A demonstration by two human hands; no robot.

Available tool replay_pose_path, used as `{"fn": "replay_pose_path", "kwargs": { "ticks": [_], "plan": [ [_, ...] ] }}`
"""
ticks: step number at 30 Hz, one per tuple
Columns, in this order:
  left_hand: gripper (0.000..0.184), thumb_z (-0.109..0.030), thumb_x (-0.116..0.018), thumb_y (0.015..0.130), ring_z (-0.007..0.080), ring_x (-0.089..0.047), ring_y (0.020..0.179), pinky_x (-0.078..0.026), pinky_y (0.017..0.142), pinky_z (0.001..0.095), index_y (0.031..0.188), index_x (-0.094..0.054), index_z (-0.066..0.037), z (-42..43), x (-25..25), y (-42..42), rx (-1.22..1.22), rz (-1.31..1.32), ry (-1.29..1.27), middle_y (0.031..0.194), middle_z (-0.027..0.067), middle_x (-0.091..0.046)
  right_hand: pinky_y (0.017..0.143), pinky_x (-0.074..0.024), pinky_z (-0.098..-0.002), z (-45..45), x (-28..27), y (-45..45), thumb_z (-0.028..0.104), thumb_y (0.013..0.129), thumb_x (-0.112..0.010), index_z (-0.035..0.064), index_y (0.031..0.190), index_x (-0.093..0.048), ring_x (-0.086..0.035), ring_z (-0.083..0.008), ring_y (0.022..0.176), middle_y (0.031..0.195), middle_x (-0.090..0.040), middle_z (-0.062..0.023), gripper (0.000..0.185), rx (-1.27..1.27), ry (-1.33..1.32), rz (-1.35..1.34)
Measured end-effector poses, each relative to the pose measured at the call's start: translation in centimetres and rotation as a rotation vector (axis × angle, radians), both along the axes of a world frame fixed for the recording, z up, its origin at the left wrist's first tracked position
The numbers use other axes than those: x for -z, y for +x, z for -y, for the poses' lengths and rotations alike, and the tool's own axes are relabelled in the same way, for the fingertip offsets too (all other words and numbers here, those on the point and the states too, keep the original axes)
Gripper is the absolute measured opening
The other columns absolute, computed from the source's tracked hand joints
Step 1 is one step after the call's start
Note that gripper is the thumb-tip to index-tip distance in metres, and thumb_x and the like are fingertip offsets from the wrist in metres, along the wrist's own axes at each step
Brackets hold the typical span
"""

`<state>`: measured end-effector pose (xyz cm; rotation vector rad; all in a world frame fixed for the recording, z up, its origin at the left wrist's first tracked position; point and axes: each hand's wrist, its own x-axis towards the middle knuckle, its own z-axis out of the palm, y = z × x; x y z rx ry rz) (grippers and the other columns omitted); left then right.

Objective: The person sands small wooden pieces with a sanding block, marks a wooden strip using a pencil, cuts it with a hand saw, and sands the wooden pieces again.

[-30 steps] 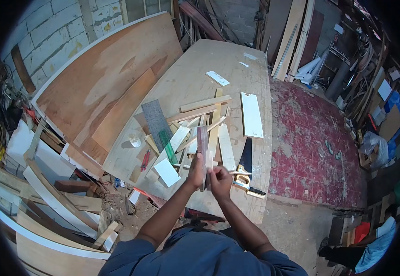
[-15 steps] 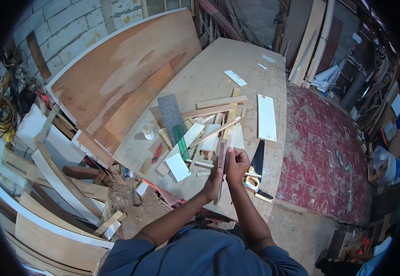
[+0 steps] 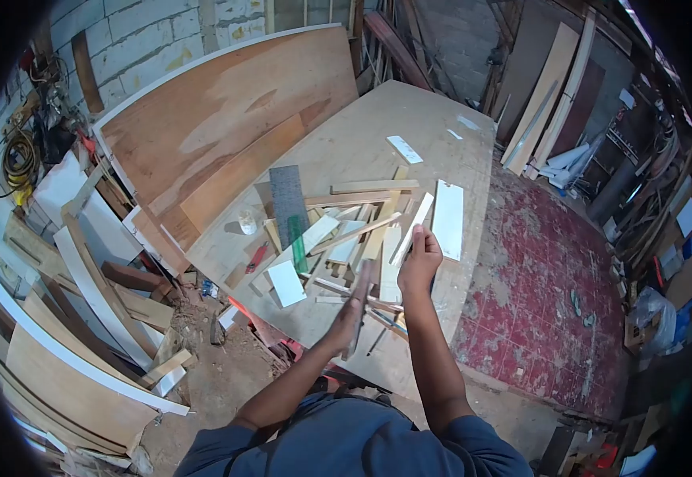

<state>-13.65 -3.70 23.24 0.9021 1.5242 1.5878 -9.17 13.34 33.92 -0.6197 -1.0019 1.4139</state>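
Observation:
My left hand is closed around a narrow wooden strip, which is held on edge near the front of the table and slightly blurred. A slim white-faced strip is pinched between the thumb and fingers of my right hand, its far end pointing away from me. Just right of that hand lies a wide white board. Beyond my left hand is a pile of wood offcuts, with a green ruler and a small white panel beside it.
On the plywood table are a grey textured strip, a clear cup and a red cutter. A large wood panel leans at the left. Worn red flooring lies to the right.
My hands have moved apart. The right one has gone forward and now has the white strip; the left has shifted left with its wooden strip. The yellow-handled saw is no longer plainly visible.

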Motion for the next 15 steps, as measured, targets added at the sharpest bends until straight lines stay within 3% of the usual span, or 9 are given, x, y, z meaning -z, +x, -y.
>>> {"fn": "replay_pose_path", "kwargs": {
  "ticks": [1,3,10,15],
  "plan": [
    [0.071,-0.063,-0.028,0.094,0.0169,-0.056,0.088,-0.046,0.080,0.0318,0.125,-0.048,-0.002,-1.0,4.2,-0.5,-0.109,0.074,-0.081,0.101,0.0073,-0.058,0.059,-0.0433,-0.0216,-0.2,0.1,1.1,0.017,0.092,-0.059,0.0053,0.080,-0.059,-0.052,-0.0055,0.064,0.071,-0.057,0.0032,0.017,0.008,-0.002,0.004],
    [0.068,-0.062,-0.028,0.095,0.0159,-0.055,0.086,-0.046,0.078,0.0315,0.119,-0.051,-0.003,-1.3,2.1,0.3,-0.177,0.185,-0.054,0.098,0.0064,-0.058,0.059,-0.0476,-0.0257,-0.4,0.4,3.5,0.020,0.094,-0.056,0.0074,0.088,-0.059,-0.056,-0.0088,0.062,0.072,-0.060,0.0006,0.015,-0.264,-0.160,-0.202],
    [0.066,-0.057,-0.026,0.097,0.0162,-0.054,0.092,-0.044,0.084,0.0311,0.129,-0.046,-0.003,-3.8,0.5,4.4,-0.203,0.238,0.009,0.104,0.0079,-0.057,0.058,-0.0478,-0.0276,0.3,2.7,8.0,0.024,0.095,-0.054,0.0127,0.087,-0.057,-0.055,-0.0099,0.059,0.069,-0.057,0.0016,0.015,-0.369,-0.286,-0.100],
    [0.068,-0.062,-0.027,0.095,0.0150,-0.053,0.086,-0.045,0.078,0.0296,0.126,-0.048,-0.005,-5.1,-3.5,7.8,-0.115,0.400,0.104,0.097,0.0050,-0.056,0.053,-0.0431,-0.0205,1.5,4.2,9.4,0.019,0.093,-0.057,0.0014,0.092,-0.061,-0.052,-0.0056,0.058,0.074,-0.059,0.0005,0.018,-0.300,-0.229,-0.035]
  ]
}}
